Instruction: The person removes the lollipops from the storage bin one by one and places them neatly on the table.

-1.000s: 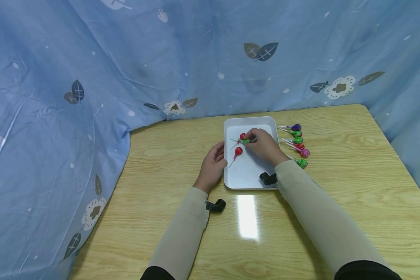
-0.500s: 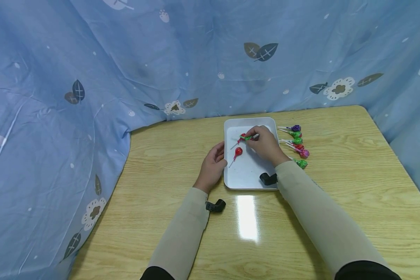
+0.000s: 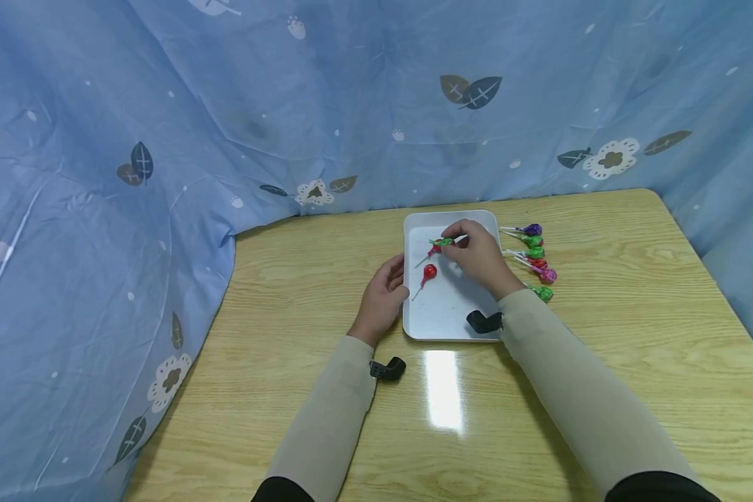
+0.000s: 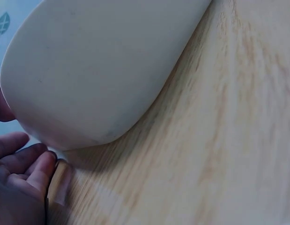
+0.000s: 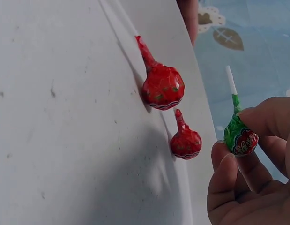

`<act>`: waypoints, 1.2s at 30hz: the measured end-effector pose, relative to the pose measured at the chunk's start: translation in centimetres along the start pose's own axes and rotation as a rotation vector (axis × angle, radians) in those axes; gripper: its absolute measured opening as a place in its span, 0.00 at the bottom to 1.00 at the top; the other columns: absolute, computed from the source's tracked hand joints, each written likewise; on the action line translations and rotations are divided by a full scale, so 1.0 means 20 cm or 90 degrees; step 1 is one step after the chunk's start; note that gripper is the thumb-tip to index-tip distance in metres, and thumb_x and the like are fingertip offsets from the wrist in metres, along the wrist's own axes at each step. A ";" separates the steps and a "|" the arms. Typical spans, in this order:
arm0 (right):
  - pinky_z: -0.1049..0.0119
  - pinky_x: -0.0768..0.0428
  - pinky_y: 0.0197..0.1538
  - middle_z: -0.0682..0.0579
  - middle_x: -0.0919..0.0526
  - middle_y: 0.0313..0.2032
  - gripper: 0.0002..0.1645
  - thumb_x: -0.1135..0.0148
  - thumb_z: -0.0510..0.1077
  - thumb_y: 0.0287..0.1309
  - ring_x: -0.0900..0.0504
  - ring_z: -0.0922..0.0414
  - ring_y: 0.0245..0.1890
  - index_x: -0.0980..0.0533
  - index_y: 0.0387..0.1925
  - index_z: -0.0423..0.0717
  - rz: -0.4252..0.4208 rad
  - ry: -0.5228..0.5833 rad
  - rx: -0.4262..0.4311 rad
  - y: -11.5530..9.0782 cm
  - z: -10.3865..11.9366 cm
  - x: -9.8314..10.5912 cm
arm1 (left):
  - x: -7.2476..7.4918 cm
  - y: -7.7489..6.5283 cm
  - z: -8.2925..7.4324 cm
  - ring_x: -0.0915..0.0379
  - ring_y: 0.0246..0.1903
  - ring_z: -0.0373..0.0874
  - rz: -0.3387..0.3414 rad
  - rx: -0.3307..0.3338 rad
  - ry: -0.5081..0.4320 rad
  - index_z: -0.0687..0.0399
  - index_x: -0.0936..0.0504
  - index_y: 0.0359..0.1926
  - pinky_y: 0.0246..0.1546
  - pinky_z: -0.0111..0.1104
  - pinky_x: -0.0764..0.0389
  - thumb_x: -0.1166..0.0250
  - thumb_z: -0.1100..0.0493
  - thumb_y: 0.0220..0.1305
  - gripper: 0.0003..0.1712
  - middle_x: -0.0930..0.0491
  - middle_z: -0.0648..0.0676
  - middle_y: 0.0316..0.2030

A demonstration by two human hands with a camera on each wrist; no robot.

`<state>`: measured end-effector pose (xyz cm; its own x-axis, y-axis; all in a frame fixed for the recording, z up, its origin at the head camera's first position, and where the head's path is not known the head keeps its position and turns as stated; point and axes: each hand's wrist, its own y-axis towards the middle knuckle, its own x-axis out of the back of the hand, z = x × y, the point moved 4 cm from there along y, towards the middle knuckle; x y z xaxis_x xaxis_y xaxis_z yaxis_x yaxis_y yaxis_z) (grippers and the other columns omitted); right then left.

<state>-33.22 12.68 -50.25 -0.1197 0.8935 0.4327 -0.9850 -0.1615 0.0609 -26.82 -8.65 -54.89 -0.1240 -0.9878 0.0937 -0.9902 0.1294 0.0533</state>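
Observation:
My right hand [image 3: 477,254] pinches a green-and-red wrapped lollipop [image 5: 241,136] between thumb and fingers, its white stick pointing up in the right wrist view. The hand is over the upper part of a white tray [image 3: 439,317]. Two red lollipops lie in the tray: a nearer one [image 3: 429,272] and a farther one [image 5: 186,143], which the green lollipop partly overlaps in the head view. My left hand [image 3: 379,303] holds the tray's left side, thumb over the rim and bent fingers by the outer wall. The left wrist view shows these fingers [image 4: 23,159] beside the tray's corner.
Right of the tray, several lollipops lie in a rough column on the wooden table [image 3: 276,307], among them a purple one [image 3: 532,229], a pink one [image 3: 547,276] and a green one [image 3: 544,294]. A blue patterned cloth [image 3: 364,125] hangs behind the table and along its left.
My right hand has shifted slightly up and away in the tray, carrying the green lollipop over the farther red one. My left hand stays at the tray's side.

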 end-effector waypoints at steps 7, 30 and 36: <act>0.52 0.21 0.47 0.40 0.23 0.57 0.11 0.33 0.37 0.73 0.22 0.45 0.49 0.19 0.53 0.38 0.008 0.001 0.000 -0.03 0.00 0.03 | -0.01 0.00 0.00 0.28 0.71 0.45 0.003 -0.002 0.000 0.58 0.33 0.82 0.69 0.35 0.26 0.45 0.72 0.70 0.39 0.28 0.54 0.75; 0.54 0.23 0.49 0.42 0.18 0.53 0.15 0.30 0.40 0.73 0.21 0.47 0.49 0.19 0.56 0.39 -0.030 0.021 -0.014 -0.15 0.03 0.14 | 0.00 0.01 0.00 0.28 0.70 0.47 0.002 -0.006 0.012 0.57 0.33 0.82 0.69 0.37 0.25 0.45 0.71 0.70 0.39 0.27 0.56 0.74; 0.58 0.22 0.47 0.43 0.18 0.53 0.14 0.30 0.39 0.73 0.22 0.48 0.49 0.19 0.56 0.39 -0.048 0.036 -0.016 -0.19 0.04 0.18 | 0.00 0.01 0.00 0.28 0.70 0.46 0.002 -0.005 0.005 0.57 0.33 0.82 0.69 0.36 0.25 0.45 0.72 0.70 0.40 0.27 0.55 0.74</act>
<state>-29.80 16.14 -48.23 -0.0504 0.9249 0.3768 -0.9942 -0.0823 0.0690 -26.99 -8.55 -54.94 -0.1265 -0.9867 0.1023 -0.9892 0.1332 0.0616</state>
